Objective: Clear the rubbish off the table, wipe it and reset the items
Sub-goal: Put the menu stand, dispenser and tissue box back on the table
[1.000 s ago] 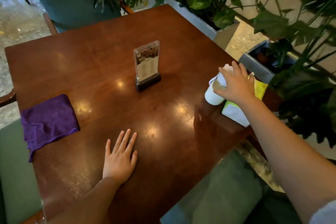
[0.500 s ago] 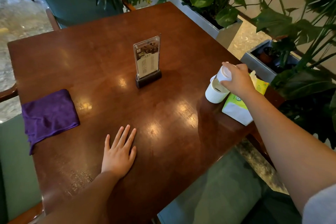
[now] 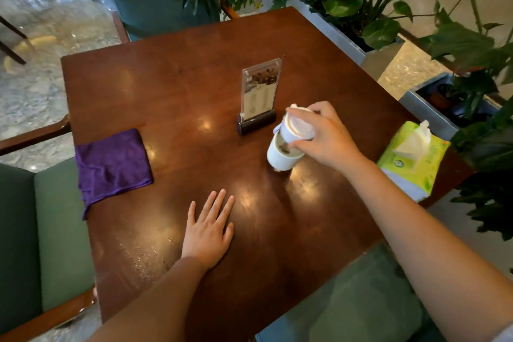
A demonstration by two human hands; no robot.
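Note:
My right hand (image 3: 324, 136) grips a small white paper cup (image 3: 298, 126), tilted, with its base set in the mouth of a larger white cup (image 3: 281, 157). The larger cup stands on the brown wooden table (image 3: 172, 83) and has brown residue inside. A bit of white paper sticks up at the held cup's rim. Just left of the cups stands a clear menu stand (image 3: 259, 91) on a dark base. My left hand (image 3: 208, 230) lies flat and open on the table near the front edge. A folded purple cloth (image 3: 111, 164) rests at the table's left edge.
A green tissue pack (image 3: 410, 158) lies at the table's right edge. Fine crumbs (image 3: 138, 253) speckle the wood left of my left hand. Green-cushioned chairs (image 3: 61, 211) surround the table. Grey planters (image 3: 341, 33) with leafy plants line the far and right sides.
My right hand has moved the cups left, away from the tissue pack to beside the menu stand, with the small cup raised and tilted. My left hand has stayed flat.

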